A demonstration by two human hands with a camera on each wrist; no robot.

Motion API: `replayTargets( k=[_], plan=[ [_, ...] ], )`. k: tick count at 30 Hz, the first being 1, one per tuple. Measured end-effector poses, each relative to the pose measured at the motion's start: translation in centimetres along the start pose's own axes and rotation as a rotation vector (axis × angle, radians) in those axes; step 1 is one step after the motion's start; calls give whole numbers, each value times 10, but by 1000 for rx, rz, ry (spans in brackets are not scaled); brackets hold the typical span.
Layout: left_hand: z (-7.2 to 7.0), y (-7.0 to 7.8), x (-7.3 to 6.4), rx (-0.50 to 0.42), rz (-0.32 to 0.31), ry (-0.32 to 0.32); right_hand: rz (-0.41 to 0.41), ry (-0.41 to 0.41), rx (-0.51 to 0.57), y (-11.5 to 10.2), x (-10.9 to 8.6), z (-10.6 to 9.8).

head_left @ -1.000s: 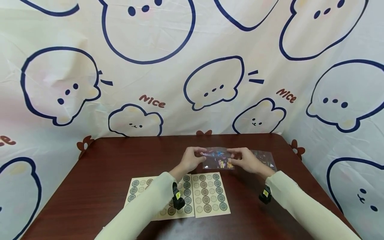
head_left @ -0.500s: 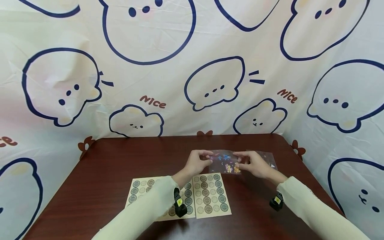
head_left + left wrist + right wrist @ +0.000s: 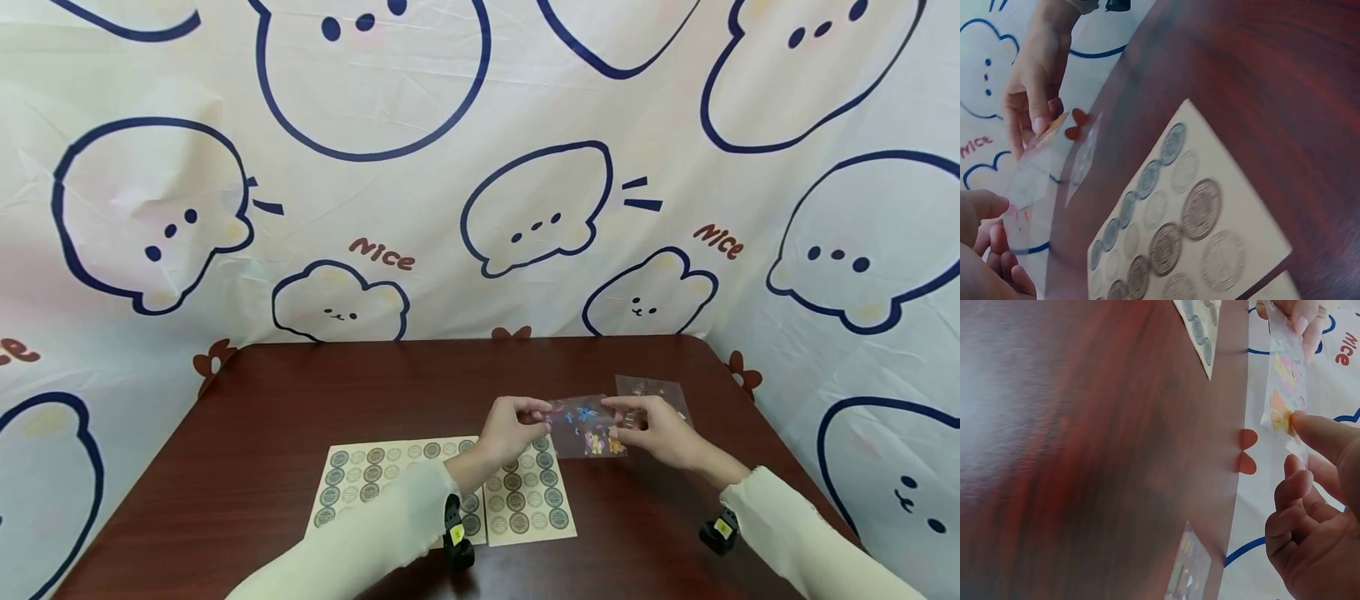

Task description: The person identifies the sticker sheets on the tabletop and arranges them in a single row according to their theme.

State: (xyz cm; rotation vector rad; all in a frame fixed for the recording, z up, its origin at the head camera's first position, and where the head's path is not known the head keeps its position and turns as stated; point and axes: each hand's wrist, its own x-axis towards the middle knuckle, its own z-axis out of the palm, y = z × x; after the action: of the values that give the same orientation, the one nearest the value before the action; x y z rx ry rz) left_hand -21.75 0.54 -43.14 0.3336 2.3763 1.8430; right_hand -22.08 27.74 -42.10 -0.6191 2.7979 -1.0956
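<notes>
A clear plastic sticker sheet [image 3: 573,435] printed with small coloured cartoon figures is stretched between my two hands above the table. My left hand [image 3: 508,432] pinches its left edge, and my right hand [image 3: 663,432] pinches the right edge. Seen from the right wrist, my thumb [image 3: 1322,434] presses on an orange and yellow figure at that end of the sheet [image 3: 1284,375]. In the left wrist view the sheet is steeply tilted, with the left fingers [image 3: 1000,250] at its near end.
Two cream sheets of round stickers lie side by side, the left sheet [image 3: 352,475] partly under my left sleeve, the right sheet [image 3: 525,508] beside it. Another clear sheet [image 3: 660,388] lies behind my right hand on the brown table [image 3: 300,392]. A patterned cloth [image 3: 435,217] hangs behind.
Both hands have moved toward the body and to the right, carrying the clear sticker sheet with them. More of the clear sheet at the back right shows now.
</notes>
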Motion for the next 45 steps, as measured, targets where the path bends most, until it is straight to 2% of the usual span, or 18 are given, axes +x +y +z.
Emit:
replayTargets(
  k=[10,14,17,20,27,36,45],
  plan=[
    [16,4,-11,-14,-7,-10,21,-24,-51,8,-14,-2],
    [25,1,-15,36,-27,-17,29,-48,-43,12,-19,-5],
    [31,-2,-18,84,-24,-24,29,-68,-36,15,-23,-6],
    [35,-2,-21,92,-10,-26,19,-71,-36,18,-26,-6],
    [40,-2,-25,88,14,-28,-3,-70,-38,21,-31,-7],
    [46,-5,-30,109,13,-34,24,-98,-17,22,-37,-6],
    [49,-9,-32,164,27,-41,27,-111,-28,28,-39,-3]
  ],
)
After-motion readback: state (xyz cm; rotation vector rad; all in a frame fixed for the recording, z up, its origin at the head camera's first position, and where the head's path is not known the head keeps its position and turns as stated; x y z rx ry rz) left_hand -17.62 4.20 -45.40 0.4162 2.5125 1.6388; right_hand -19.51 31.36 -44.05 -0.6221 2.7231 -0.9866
